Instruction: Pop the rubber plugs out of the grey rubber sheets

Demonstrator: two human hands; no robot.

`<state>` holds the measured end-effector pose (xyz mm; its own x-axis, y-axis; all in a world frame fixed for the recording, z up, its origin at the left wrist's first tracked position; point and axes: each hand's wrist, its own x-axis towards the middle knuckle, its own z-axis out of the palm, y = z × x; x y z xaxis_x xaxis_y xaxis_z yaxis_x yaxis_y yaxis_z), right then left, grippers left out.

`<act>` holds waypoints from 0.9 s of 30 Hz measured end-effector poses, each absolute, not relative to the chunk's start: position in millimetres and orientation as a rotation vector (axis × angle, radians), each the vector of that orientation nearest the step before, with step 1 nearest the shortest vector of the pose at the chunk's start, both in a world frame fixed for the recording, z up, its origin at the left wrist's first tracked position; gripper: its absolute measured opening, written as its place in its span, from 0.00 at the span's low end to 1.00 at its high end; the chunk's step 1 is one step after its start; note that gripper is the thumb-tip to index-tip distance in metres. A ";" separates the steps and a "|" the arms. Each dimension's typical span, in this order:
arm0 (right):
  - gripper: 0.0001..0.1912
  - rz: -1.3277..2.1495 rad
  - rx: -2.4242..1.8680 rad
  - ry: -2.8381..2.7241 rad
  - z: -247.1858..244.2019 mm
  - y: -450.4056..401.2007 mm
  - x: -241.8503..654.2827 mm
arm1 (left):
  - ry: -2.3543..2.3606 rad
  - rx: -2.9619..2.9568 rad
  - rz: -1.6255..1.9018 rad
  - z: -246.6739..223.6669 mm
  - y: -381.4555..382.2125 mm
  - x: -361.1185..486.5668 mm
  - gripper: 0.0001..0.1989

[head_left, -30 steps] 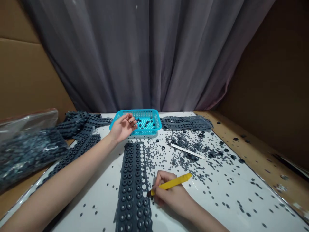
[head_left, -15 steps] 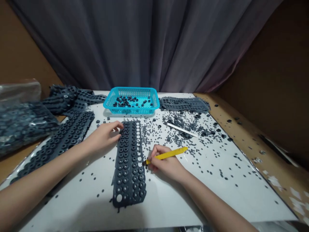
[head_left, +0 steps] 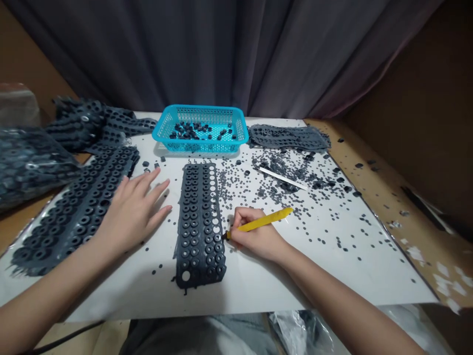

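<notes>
A dark grey rubber sheet of moulded rings (head_left: 199, 231) lies lengthwise in front of me, with a run of white holes down its right column and one hole at its lower left. My right hand (head_left: 254, 234) grips a yellow pen-like tool (head_left: 264, 220), its dark tip at the sheet's right edge. My left hand (head_left: 136, 204) is spread open with nothing in it, between that sheet and a larger ring sheet (head_left: 81, 212) on the left. Whether its palm touches the larger sheet is hidden.
A blue basket (head_left: 201, 145) with loose black rings stands at the back. Small dark discs (head_left: 284, 172) litter the white tabletop on the right, around a white stick (head_left: 283, 178). Another sheet (head_left: 290, 137) lies behind them. A filled plastic bag (head_left: 33, 162) sits far left.
My left hand has left the sheet's upper left edge, moved left and spread its fingers. My right hand stays by the sheet's right edge with the yellow tool. The view has tilted down.
</notes>
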<state>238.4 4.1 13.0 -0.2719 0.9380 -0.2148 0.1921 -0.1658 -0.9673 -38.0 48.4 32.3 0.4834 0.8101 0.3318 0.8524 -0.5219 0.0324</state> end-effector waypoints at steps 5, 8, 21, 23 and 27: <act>0.08 1.220 -1.381 -1.700 19.3 0.8 237.3 | -1.156 -2.991 -0.482 34.9 30.1 0.8 0.10; 0.08 1.141 -1.397 -1.757 22.0 -1.0 236.9 | -0.959 -3.108 -0.336 37.4 24.4 30.5 0.08; 0.07 1.141 -1.377 -1.718 16.0 -3.8 240.0 | -0.416 -3.039 -0.105 39.1 32.2 50.5 0.10; 0.08 1.141 -1.377 -1.725 17.2 -4.7 239.7 | -0.348 -2.983 -0.161 35.3 29.0 48.5 0.11; 0.08 1.133 -1.362 -1.731 17.8 -5.2 239.8 | -0.403 -2.960 -0.306 27.6 25.2 43.7 0.14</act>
<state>239.8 -5.2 17.8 -0.2466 0.9689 -0.0183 0.4046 0.0858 -0.9105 43.7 25.2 27.6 0.9436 0.2490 0.2181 0.2771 -0.9547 -0.1088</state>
